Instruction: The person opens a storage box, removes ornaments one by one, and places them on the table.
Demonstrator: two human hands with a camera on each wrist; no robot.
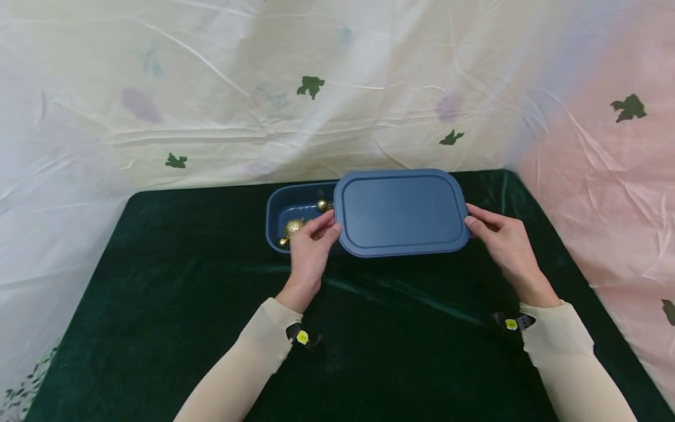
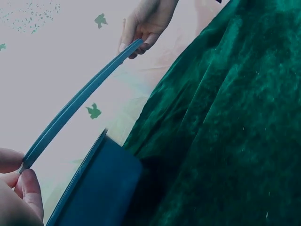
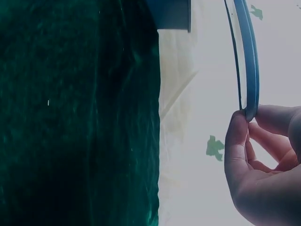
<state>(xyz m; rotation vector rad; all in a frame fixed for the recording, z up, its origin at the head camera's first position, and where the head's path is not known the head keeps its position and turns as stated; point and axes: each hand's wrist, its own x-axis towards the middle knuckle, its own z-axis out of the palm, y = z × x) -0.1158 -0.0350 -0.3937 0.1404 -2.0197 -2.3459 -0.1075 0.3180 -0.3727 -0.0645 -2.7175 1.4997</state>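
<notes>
A blue rectangular lid (image 1: 402, 212) is held by both hands, raised above a blue box (image 1: 270, 218) and offset to its right. The left hand (image 1: 310, 249) pinches the lid's left end, and the right hand (image 1: 506, 249) pinches its right end. Gold balls, among them a glittery one (image 1: 293, 227), lie in the uncovered left part of the box; the lid hides the rest from the head view. In the left wrist view the lid (image 2: 80, 101) is apart from the box (image 2: 101, 183). The right wrist view has the fingers and thumb on the lid's edge (image 3: 251, 61).
A dark green cloth (image 1: 211, 328) covers the table, and the box stands near its far edge. Behind it hangs a pale curtain (image 1: 221, 76) with green shapes; a pinkish one (image 1: 590, 176) hangs at the right.
</notes>
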